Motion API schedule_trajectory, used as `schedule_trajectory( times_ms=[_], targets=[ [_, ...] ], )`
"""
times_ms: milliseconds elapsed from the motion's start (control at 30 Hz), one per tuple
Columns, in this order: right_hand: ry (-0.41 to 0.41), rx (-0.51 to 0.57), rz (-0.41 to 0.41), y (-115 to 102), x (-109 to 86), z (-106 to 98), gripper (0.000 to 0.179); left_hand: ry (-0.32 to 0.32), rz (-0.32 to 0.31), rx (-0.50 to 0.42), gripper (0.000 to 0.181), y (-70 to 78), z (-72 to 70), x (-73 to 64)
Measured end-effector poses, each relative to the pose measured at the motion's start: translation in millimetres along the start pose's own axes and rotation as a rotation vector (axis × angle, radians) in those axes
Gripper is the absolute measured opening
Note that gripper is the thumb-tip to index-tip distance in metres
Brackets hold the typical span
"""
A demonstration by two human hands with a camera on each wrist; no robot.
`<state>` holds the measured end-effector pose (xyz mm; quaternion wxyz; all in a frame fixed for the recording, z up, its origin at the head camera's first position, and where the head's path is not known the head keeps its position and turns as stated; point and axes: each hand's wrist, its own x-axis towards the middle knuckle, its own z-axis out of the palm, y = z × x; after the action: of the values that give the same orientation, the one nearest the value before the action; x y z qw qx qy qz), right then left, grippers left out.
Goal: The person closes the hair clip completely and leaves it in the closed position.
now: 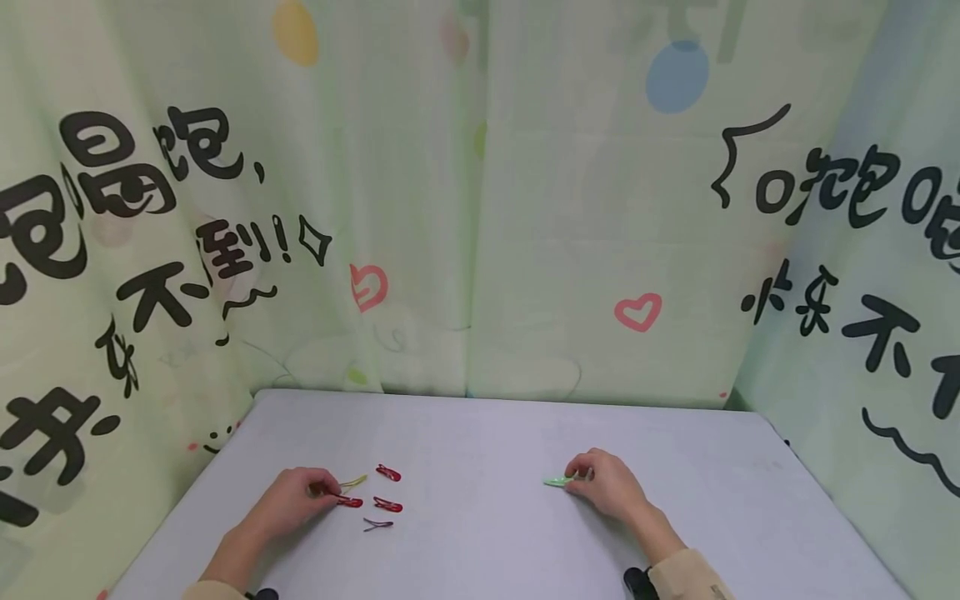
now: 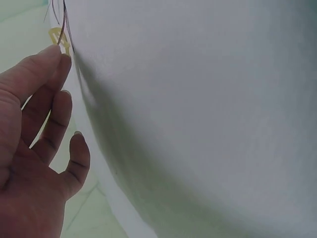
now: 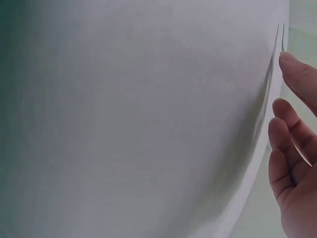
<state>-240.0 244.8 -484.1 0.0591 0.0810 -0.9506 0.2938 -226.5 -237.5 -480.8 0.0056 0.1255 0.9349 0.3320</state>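
Hair clips (image 1: 390, 506) at the table (image 1: 480, 450), nearest 1st: purple clip (image 1: 384, 524) splayed, easy to bump; L hand (image 1: 295, 502) pinching red clip (image 1: 351, 502), might snag yellow clip (image 1: 360, 480) just behind; R hand (image 1: 611, 487), well apart, pinching green clip (image 1: 557, 482) by its end, could slip if grip's loose tbh.

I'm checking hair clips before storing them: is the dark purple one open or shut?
Open: the head view shows the dark purple clip with its two arms spread apart.
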Motion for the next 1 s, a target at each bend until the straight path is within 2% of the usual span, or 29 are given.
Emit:
schedule_trajectory(
  times_ms=[167,367,533,800,1000],
  targets=[
    [-0.026,0.007,0.015,2.1,0.0,0.6,0.016,0.007,-0.018,0.006,0.014,-2.0,1.4,-0.4],
    [-0.035,0.027,0.028,5.8,0.5,0.5,0.016,0.019,0.053,-0.002,0.005,-6.1,-0.4,-2.4],
    [-0.034,0.035,0.027,8.0,0.7,0.2,0.016,0.051,0.053,-0.058,0.006,-4.6,-2.6,-1.7],
    [-0.021,0.061,0.044,4.1,-2.9,-6.5,0.013,0.105,0.048,-0.104,0.003,8.8,0.1,1.2],
    [0.004,0.083,0.050,-0.3,-5.5,-15.2,0.012,0.137,0.026,-0.163,0.008,21.8,4.9,6.2]
  ],
)
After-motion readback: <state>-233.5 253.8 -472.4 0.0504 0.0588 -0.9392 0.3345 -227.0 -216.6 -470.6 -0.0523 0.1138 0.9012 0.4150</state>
